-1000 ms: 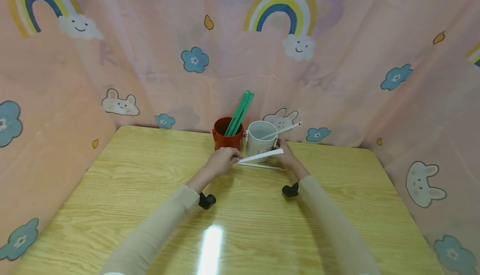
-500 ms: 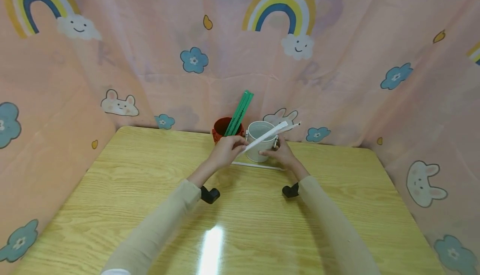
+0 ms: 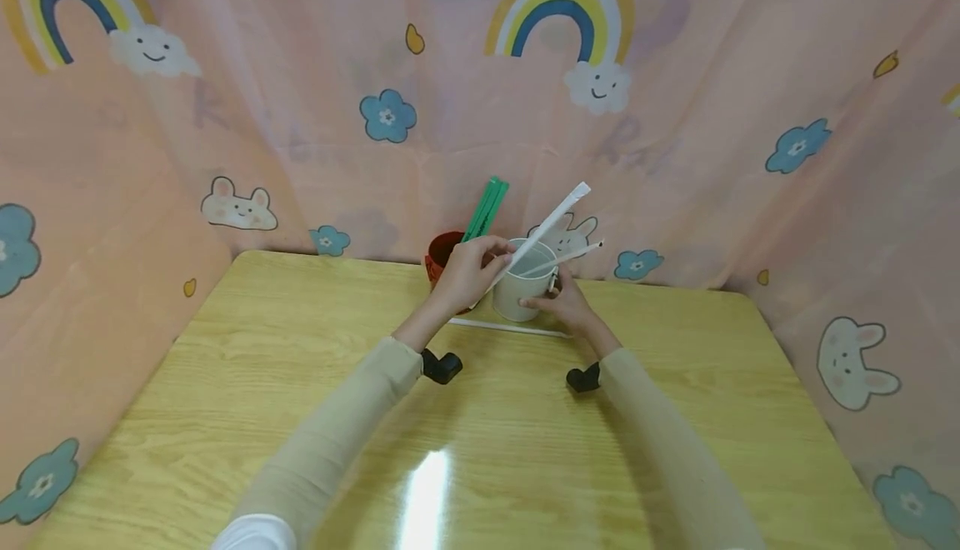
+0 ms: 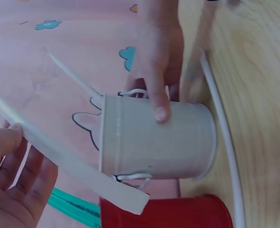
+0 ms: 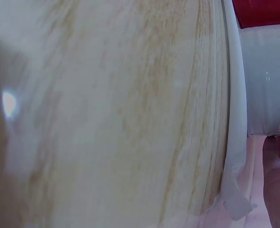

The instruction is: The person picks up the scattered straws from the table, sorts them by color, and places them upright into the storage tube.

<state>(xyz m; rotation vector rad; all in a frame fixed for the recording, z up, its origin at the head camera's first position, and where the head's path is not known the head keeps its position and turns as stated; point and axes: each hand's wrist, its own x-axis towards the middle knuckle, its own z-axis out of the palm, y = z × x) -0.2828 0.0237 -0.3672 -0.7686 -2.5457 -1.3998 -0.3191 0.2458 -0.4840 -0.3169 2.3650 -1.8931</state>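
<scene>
My left hand (image 3: pixel 472 275) pinches a long white paper-wrapped straw (image 3: pixel 553 218), which slants up beside the rim of a small white bucket (image 3: pixel 513 297). In the left wrist view the held straw (image 4: pixel 68 161) crosses in front of the bucket, its lower end near a side handle. My right hand (image 3: pixel 567 304) grips the bucket's right side, thumb on the front wall. Another white straw (image 3: pixel 576 255) leans inside, its tip beyond the rim. A third white straw (image 3: pixel 510 328) lies on the table before the bucket. The bucket's bottom inside is hidden.
A red bucket (image 3: pixel 439 248) stands left of the white one, partly behind my left hand, with flat green sticks (image 3: pixel 489 200) in it. Behind both hangs a pink patterned curtain (image 3: pixel 450 167). The wooden table (image 3: pixel 322 308) stretches toward me.
My left hand has risen and moved right with the straw, which tilts from nearly level to steep beside the bucket's rim. My right thumb has come onto the bucket's front.
</scene>
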